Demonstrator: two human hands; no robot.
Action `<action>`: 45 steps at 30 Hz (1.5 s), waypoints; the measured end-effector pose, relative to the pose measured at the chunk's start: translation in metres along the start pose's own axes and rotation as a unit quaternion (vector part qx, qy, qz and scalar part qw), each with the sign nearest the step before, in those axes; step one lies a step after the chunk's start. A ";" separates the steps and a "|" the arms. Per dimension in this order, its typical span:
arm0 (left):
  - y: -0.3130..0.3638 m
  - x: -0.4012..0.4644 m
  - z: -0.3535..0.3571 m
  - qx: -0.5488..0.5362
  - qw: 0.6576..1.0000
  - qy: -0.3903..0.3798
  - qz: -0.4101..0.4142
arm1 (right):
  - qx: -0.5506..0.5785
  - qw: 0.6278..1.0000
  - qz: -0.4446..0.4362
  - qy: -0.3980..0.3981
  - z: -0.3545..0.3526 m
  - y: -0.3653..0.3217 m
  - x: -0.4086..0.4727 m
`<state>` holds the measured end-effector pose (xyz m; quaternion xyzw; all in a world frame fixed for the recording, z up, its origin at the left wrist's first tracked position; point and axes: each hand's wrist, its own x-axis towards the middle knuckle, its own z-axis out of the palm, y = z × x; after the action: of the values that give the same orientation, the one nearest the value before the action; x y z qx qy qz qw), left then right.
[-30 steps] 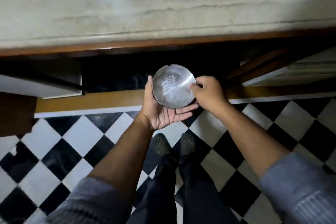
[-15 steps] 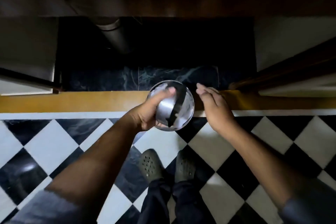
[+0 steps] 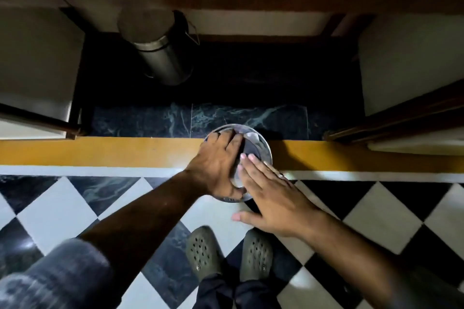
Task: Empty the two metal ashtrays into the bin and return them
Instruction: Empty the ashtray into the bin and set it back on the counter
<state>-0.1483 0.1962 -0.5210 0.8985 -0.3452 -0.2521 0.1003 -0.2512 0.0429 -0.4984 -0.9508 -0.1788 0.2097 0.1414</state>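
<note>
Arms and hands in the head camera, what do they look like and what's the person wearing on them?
Both hands are bare: no gloves, rings or watch show on the left hand or the right hand. The forearms are uncovered too. Grey sleeves are pushed up towards the elbows; the left sleeve is blurred, with a faint paler pattern, and the right sleeve sits in shadow at the frame's corner.
</note>
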 end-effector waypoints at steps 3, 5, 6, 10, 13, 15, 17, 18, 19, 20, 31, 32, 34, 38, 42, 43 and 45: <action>-0.004 -0.001 0.012 -0.017 1.000 0.012 0.006 | 0.005 0.998 0.021 0.058 -0.009 0.003 0.000; -0.002 -0.001 0.012 -0.016 1.000 0.017 0.014 | 0.003 0.985 0.029 0.169 -0.023 0.004 -0.004; -0.001 0.001 0.011 -0.013 0.999 0.024 0.017 | 0.008 0.976 0.037 0.212 -0.026 0.004 -0.006; -0.002 0.008 0.001 -0.013 0.999 0.026 0.022 | -0.004 0.998 0.033 0.054 -0.007 0.005 0.001; -0.018 0.007 0.004 0.018 1.000 0.016 0.013 | 0.020 0.999 0.043 0.003 0.005 0.001 0.008; -0.029 0.006 0.008 0.018 0.999 0.028 0.004 | 0.010 0.990 0.049 0.131 -0.006 -0.004 0.007; -0.029 0.007 0.005 0.020 0.999 0.038 0.005 | 0.005 0.980 0.055 0.189 -0.007 -0.004 0.004; -0.028 0.009 0.004 0.024 0.999 0.045 0.015 | -0.006 0.986 0.049 0.160 -0.003 -0.003 0.004; -0.026 0.011 0.004 0.030 0.998 0.039 0.028 | -0.029 0.992 0.031 0.119 0.008 0.000 0.006; -0.023 0.012 0.004 0.039 0.998 0.032 0.041 | -0.053 0.995 0.008 0.085 0.017 0.003 0.007; -0.016 0.002 0.006 -0.297 0.953 -0.016 -0.053 | 0.070 0.987 0.034 0.140 -0.004 0.019 0.015; -0.014 -0.006 0.002 -0.412 0.904 -0.039 -0.109 | 0.140 0.977 0.073 0.143 -0.010 0.019 0.015; -0.006 -0.027 -0.010 -0.564 0.800 -0.050 -0.199 | 0.247 0.947 0.160 0.126 -0.030 0.015 0.009; 0.019 -0.067 -0.048 -0.651 0.707 -0.023 -0.276 | 0.346 0.887 0.299 0.059 -0.068 -0.008 -0.009; 0.050 -0.114 -0.103 -0.672 0.672 0.041 -0.309 | 0.526 0.770 0.358 0.048 -0.109 -0.038 -0.039; 0.057 -0.129 -0.117 -0.677 0.666 0.047 -0.310 | 0.576 0.731 0.363 0.043 -0.124 -0.048 -0.049; 0.070 -0.157 -0.144 -0.685 0.659 0.051 -0.305 | 0.629 0.686 0.362 0.052 -0.153 -0.066 -0.068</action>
<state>-0.2128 0.2502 -0.3133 0.6419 0.2244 -0.3871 0.6227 -0.2591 0.0449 -0.3189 -0.6391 0.3605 0.2578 0.6286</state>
